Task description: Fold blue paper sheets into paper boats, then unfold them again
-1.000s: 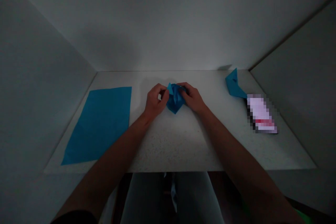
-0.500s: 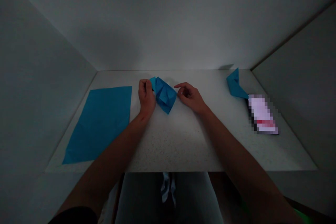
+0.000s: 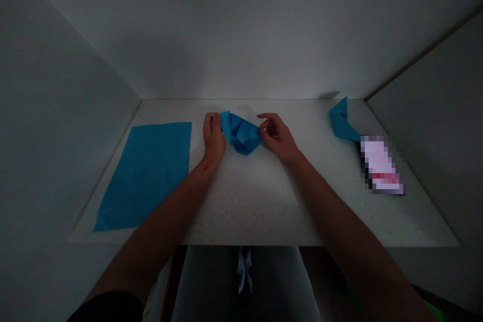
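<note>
1. No box, tray or other container shows on the table (image 3: 264, 201); everything on it lies straight on the speckled white top.
2. The folded blue paper (image 3: 241, 133) sits at the middle of the table towards the back wall, held between the two hands, its lower point close to or on the surface; which of the two cannot be told.
3. The left hand (image 3: 213, 138) pinches the paper's left corner between thumb and closed fingers.
4. The right hand (image 3: 277, 136) has its thumb and forefinger closed to a narrow pinch at the paper's right edge, the other fingers curled loosely; the dim light leaves it unclear how firmly it grips.
5. A flat blue sheet (image 3: 147, 173) lies on the left side of the table, well apart from the hands.
6. Another folded blue piece (image 3: 341, 123) rests at the back right, just beside a blurred white and dark object (image 3: 382, 166).
7. Half a second ago the right hand was off the paper with a gap between them; now it is at the paper's edge.
8. The paper is now bunched shorter and sits more level between the hands than it did then.
</note>
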A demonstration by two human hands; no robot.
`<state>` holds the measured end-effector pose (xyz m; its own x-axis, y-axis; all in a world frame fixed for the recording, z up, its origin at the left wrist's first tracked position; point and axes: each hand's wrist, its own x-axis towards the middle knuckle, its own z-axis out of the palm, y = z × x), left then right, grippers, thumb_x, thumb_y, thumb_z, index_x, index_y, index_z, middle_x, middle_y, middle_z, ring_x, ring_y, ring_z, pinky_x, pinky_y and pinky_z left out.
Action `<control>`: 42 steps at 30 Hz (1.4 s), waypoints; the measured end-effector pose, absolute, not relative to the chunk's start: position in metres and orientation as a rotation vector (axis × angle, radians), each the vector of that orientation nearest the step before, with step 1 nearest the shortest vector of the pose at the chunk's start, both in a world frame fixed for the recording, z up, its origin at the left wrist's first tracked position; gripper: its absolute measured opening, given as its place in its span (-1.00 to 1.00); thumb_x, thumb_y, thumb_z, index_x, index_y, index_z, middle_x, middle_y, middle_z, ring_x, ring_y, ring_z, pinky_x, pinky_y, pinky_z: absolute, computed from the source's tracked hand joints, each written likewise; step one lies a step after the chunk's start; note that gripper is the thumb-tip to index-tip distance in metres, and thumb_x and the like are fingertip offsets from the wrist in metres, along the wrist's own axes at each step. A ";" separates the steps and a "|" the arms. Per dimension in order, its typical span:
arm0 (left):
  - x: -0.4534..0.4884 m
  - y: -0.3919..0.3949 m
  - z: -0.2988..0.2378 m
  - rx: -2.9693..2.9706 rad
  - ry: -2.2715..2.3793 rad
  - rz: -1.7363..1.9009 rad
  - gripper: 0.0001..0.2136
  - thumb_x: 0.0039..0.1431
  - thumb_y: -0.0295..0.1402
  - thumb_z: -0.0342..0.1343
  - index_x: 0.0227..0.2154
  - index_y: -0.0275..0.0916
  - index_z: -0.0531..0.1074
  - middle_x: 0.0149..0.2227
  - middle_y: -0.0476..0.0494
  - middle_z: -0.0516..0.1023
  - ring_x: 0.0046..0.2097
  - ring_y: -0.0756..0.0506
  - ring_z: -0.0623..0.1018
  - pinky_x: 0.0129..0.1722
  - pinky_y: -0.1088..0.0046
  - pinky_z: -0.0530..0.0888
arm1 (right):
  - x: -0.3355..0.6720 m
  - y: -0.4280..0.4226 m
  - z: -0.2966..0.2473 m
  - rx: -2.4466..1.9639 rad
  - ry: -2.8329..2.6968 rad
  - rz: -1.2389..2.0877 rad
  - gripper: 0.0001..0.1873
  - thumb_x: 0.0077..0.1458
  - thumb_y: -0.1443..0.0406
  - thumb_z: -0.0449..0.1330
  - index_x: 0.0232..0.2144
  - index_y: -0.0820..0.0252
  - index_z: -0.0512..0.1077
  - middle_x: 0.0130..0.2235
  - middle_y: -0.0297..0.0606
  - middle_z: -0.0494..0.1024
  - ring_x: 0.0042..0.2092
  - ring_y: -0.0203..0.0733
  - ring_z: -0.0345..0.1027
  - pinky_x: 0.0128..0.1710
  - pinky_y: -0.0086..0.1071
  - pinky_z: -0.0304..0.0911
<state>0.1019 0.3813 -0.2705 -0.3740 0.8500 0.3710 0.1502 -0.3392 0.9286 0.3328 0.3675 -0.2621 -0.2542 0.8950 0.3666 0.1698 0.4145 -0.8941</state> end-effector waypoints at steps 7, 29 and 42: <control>0.114 0.363 -0.264 1.697 1.243 1.608 -0.40 0.26 0.23 0.37 0.01 -0.05 0.25 -0.02 -0.12 0.47 -0.11 -0.09 0.56 -0.13 0.32 0.55 | 0.330 0.362 -0.257 -1.020 -1.588 0.724 -0.61 0.35 0.19 0.27 0.18 -0.05 0.38 -0.27 -0.35 0.41 -0.42 -0.20 0.23 -0.44 -0.27 0.18; 0.107 0.364 -0.251 1.790 1.140 1.636 -0.68 0.62 -0.02 0.02 -0.07 -0.11 0.55 0.25 -0.25 0.62 0.26 -0.27 0.63 0.27 0.06 0.60 | 0.339 0.364 -0.254 -1.109 -1.900 0.229 -0.71 0.45 0.34 0.13 -0.02 -0.07 0.63 -0.01 -0.19 0.48 -0.16 -0.08 0.38 -0.16 -0.17 0.38; 0.119 0.345 -0.245 2.269 0.772 1.420 -0.73 0.54 -0.13 0.19 -0.29 -0.12 0.39 0.50 -0.36 0.41 0.48 -0.29 0.49 0.36 -0.09 0.58 | 0.327 0.361 -0.253 -1.044 -1.780 0.304 -0.63 0.46 -0.06 0.21 -0.25 0.04 0.33 -0.22 -0.22 0.37 -0.18 0.00 0.32 -0.17 -0.12 0.34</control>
